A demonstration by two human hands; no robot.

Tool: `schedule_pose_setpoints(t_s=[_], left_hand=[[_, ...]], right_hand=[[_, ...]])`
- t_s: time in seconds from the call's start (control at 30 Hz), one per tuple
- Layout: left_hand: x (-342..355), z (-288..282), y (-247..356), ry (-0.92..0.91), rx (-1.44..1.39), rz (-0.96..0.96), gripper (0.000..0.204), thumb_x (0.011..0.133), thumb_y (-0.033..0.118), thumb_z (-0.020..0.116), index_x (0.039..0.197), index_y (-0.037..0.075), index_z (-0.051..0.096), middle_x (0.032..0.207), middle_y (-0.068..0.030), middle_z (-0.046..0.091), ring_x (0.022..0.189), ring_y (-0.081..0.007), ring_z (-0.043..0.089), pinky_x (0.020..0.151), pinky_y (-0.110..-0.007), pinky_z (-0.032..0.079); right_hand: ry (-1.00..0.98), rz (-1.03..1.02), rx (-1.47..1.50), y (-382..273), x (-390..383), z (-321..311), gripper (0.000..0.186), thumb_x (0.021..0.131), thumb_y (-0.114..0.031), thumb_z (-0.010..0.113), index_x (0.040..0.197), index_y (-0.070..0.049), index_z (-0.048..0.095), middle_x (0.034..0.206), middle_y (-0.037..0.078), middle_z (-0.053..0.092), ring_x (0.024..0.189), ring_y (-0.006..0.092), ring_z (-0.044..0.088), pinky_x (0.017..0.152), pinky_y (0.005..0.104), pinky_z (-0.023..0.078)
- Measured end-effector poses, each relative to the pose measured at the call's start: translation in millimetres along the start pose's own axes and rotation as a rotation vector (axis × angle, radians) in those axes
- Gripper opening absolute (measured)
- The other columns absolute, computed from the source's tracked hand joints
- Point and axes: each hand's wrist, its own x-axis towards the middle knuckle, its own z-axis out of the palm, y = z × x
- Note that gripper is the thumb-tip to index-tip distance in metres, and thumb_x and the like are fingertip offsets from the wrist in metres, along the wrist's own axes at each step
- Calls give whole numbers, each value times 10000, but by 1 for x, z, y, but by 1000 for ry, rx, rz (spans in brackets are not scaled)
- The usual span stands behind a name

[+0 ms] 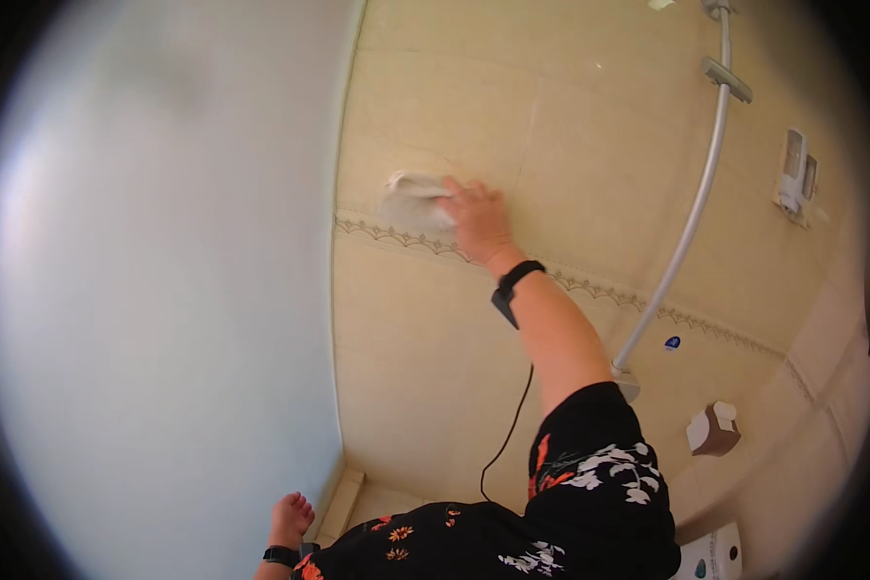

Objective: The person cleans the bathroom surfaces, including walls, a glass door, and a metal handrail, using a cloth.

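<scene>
One cloth [414, 201] held; box [713, 437] contents hidden

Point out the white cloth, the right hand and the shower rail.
White cloth [414, 203], head view: the visible middle.
Right hand [480, 215], head view: back of hand.
Shower rail [692, 223], head view: middle of bar.

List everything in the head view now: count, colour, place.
Tiled wall: 1, beige, centre and right
Smooth panel: 1, pale blue-grey, left
Patterned border: 1, brown, across the tiled wall
Cloth: 1, white, upper centre
Rail: 1, silver-grey, right
Rail bracket: 1, grey, upper right
Wall fixture: 1, white and grey, far right
Small fitting: 1, blue, right
Wall-mounted holder: 1, brown and white, lower right
Cable: 1, black, below centre
Wristbands: 2, black, one per wrist
Floral top: 1, black, bottom
Right hand: 1, bare, holding cloth
Left hand: 1, bare, lower left
</scene>
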Motion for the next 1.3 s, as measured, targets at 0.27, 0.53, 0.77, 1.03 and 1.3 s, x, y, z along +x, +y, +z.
schedule_pose_setpoints(t_s=[0.27,0.53,0.77,1.03,1.3], left_hand=[[-45,-24,-17,372,-46,71,109,824,200,505,850,94,515,772,-16,513,690,-181,467,637,-332,395],[-41,-33,-21,269,-64,35,81,818,188,516,823,107,521,735,-4,523,659,-178,475,590,-327,402],[-41,27,-8,274,27,89,77,806,170,522,772,103,508,701,-5,512,607,-167,464,552,-319,397],[-50,-14,-27,335,-112,67,92,813,167,517,778,82,507,696,-21,494,607,-182,453,552,-315,400],[-47,-45,-43,570,-293,140,95,825,175,507,798,85,515,720,-29,514,649,-192,477,566,-322,406]], right_hand=[[419,721,-325,169,0,-101,482,724,-133,587,1190,-192,479,1284,98,412,1051,348,458,759,462,470],[323,484,-232,111,-6,-57,431,689,-111,587,1104,-217,540,1205,39,471,951,305,480,685,454,438],[132,79,-132,97,-49,-55,420,663,-78,564,1068,-191,574,1209,38,492,1008,268,471,772,397,411],[451,752,-143,177,-14,-73,546,701,-226,635,1216,-168,462,1169,159,482,997,386,486,797,460,455],[357,411,-132,63,83,41,442,696,-169,578,1134,-176,512,1106,116,488,896,333,518,697,443,473]])
